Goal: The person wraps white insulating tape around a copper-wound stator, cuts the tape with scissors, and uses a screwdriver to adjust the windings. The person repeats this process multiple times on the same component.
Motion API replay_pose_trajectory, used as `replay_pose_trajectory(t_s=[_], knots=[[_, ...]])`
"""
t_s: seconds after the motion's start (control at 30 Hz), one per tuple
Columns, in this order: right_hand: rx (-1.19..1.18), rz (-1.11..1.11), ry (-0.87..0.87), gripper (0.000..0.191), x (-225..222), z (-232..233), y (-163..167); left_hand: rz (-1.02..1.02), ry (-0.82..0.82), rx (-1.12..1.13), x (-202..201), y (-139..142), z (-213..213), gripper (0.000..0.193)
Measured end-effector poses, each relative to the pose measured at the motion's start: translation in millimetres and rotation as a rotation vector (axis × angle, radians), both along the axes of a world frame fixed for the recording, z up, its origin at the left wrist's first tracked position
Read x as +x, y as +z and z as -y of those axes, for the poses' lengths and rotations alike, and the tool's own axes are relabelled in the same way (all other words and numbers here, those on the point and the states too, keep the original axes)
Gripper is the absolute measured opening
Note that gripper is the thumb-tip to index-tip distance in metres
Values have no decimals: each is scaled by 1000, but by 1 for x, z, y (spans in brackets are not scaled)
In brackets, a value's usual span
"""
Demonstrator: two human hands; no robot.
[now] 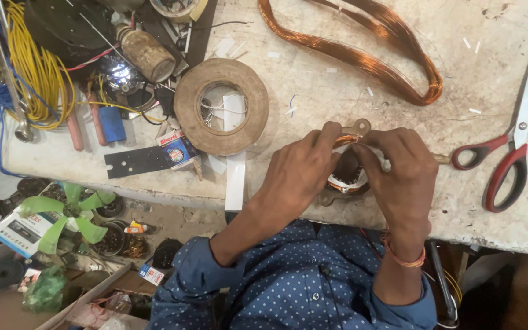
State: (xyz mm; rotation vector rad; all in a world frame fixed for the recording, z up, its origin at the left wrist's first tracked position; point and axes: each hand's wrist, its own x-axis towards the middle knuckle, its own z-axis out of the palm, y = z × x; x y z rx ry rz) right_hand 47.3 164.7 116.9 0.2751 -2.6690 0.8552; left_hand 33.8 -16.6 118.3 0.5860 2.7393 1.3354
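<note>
Both hands [349, 168] work a stator [346, 177] on a cluttered workbench [337, 85].

Bright, even overhead light, soft shadows, a sharp centre, and slight wide-angle bending at the edges.

a small blue-and-white box [178, 150] lies beside the tape roll [221, 105]; another white-blue box [22, 232] sits below the bench.
</note>
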Motion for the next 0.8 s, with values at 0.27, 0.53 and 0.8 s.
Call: replay_pose_trajectory(t_s=[0.27,0.53,0.8], knots=[[18,-58,-20,21,-1,2,-13,-47,33,-47,-2,4,-2,32],[18,-80,-34,21,0,-1,-15,32,-39,101,-7,6,1,33],[5,-74,-49,21,-1,-2,-18,25,-44,121,-11,2,-3,32]])
